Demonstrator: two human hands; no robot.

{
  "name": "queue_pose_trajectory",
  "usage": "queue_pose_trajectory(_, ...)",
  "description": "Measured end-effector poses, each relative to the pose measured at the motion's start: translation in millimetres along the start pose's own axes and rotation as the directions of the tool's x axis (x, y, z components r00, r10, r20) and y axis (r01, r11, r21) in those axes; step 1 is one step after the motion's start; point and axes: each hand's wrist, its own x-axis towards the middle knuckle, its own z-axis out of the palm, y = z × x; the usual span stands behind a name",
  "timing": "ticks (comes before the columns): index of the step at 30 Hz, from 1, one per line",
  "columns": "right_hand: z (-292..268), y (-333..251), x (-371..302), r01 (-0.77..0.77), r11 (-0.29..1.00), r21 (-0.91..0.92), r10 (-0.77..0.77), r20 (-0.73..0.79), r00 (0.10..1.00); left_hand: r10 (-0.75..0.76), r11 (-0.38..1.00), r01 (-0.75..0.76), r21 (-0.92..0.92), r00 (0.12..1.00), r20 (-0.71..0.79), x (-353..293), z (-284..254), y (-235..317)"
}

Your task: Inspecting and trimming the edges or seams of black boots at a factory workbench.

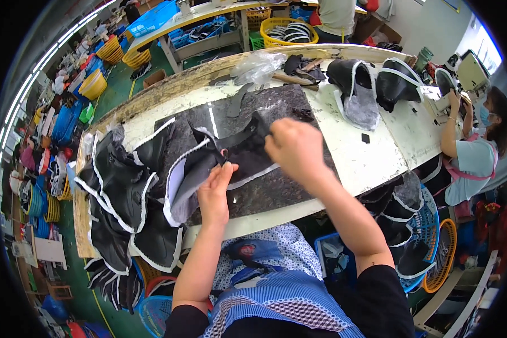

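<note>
My left hand [214, 191] pinches the edge of a black boot upper [194, 177] with white edging and a grey fuzzy lining. A small reddish bit shows just above those fingertips. The upper lies partly raised over a dark worn slab [287, 194], its black side stretching to the right. At that far end my right hand [296, 149] is curled closed and slightly smeared by motion. Whatever its fingers hold is hidden. Several more black uppers [121, 194] with white edging are heaped at the table's left end.
Two black boot pieces [400, 84] stand at the back right, near clear plastic film [259, 67] and scraps. A blue basket [428, 225] of uppers sits below the right edge. Farther right, a person [470, 152] works at a sewing machine. Yellow baskets [93, 84] line the floor behind.
</note>
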Motion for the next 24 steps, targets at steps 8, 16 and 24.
queue_pose_trajectory(8,7,-43,-62,0.188,0.966,0.179,-0.202,0.068,0.977,-0.005,0.974,-0.003,0.228,0.999,0.034,-2,1,3)
queue_pose_trajectory(16,-32,-9,-70,-0.086,0.809,0.581,-0.090,0.267,0.960,0.307,0.814,-0.353,0.462,0.935,0.176,-6,13,-11)
queue_pose_trajectory(24,-22,-20,-102,-0.360,0.775,0.519,0.353,0.116,0.928,0.380,0.725,-0.447,0.524,0.894,0.238,-19,31,-7)
